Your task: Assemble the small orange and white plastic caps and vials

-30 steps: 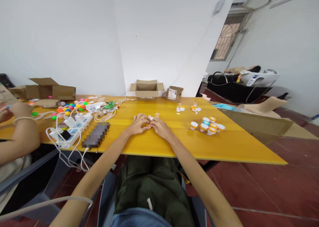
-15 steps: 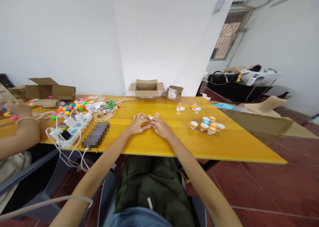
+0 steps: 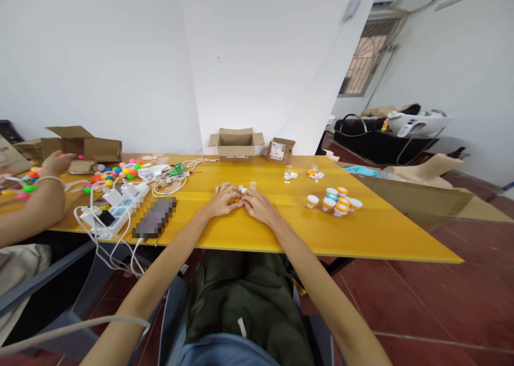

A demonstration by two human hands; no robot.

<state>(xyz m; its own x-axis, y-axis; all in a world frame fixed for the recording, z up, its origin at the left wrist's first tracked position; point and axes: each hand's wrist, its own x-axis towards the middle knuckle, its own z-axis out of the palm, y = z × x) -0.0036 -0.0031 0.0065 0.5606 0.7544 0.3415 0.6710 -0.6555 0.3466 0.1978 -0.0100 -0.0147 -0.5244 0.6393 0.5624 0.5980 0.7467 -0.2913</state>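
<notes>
My left hand (image 3: 223, 199) and my right hand (image 3: 256, 203) rest close together on the yellow table (image 3: 361, 232), fingers curled around a small orange and white object (image 3: 239, 197) between them that I cannot make out. A tiny clear vial (image 3: 252, 184) stands just beyond my fingers. To the right sits a cluster of small jars (image 3: 336, 200) with white and orange lids.
Two open cardboard boxes (image 3: 236, 143) stand at the table's far edge. A power strip with white cables (image 3: 110, 213) and a dark device (image 3: 155, 217) lie to the left. Coloured balls (image 3: 116, 172) are scattered further left, where another person's arm (image 3: 36, 205) reaches.
My hands have stayed in place. The other person's hand at the left has moved further up the table towards the box.
</notes>
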